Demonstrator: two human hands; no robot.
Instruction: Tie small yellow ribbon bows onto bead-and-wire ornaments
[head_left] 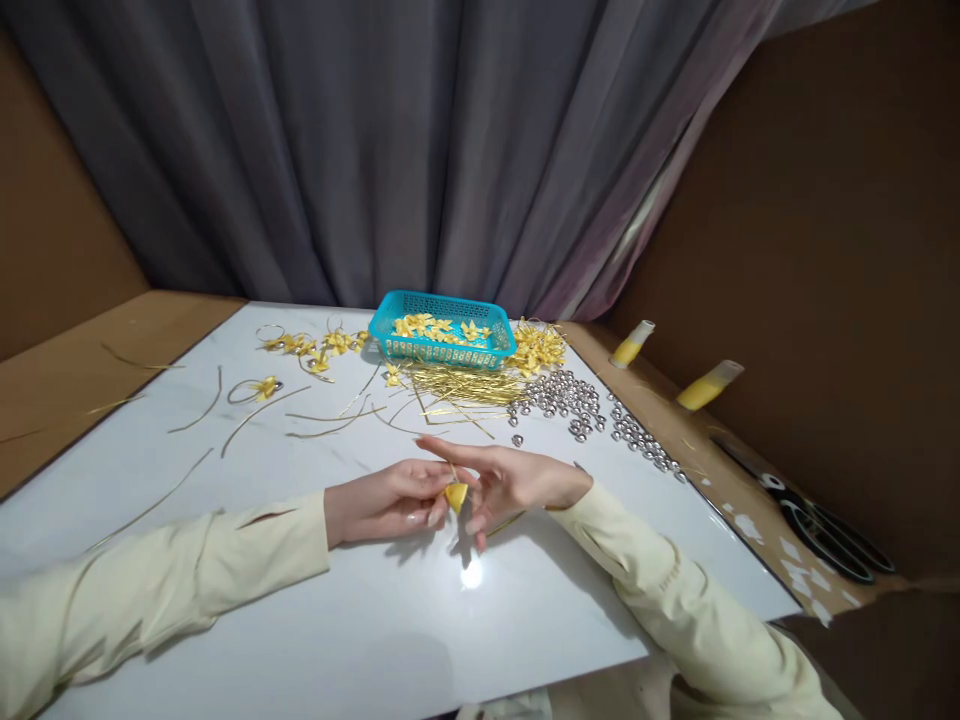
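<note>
Near the middle of the white board, my left hand is closed in a pinch at a small yellow ribbon flower. A bit of gold wire stands up from the flower between the fingertips. My right hand is just to the right of it, its fingers spread and the index finger stretched out over the left fingertips. Gold wire shows below the right palm; whether the right fingers touch it I cannot tell. The right fingers partly hide the flower's right side.
Behind the hands stands a turquoise basket with yellow flowers. Gold wires and silver beads lie before it. Finished-looking flower pieces rest at left. Black-handled scissors and two yellow-and-white tubes are at right.
</note>
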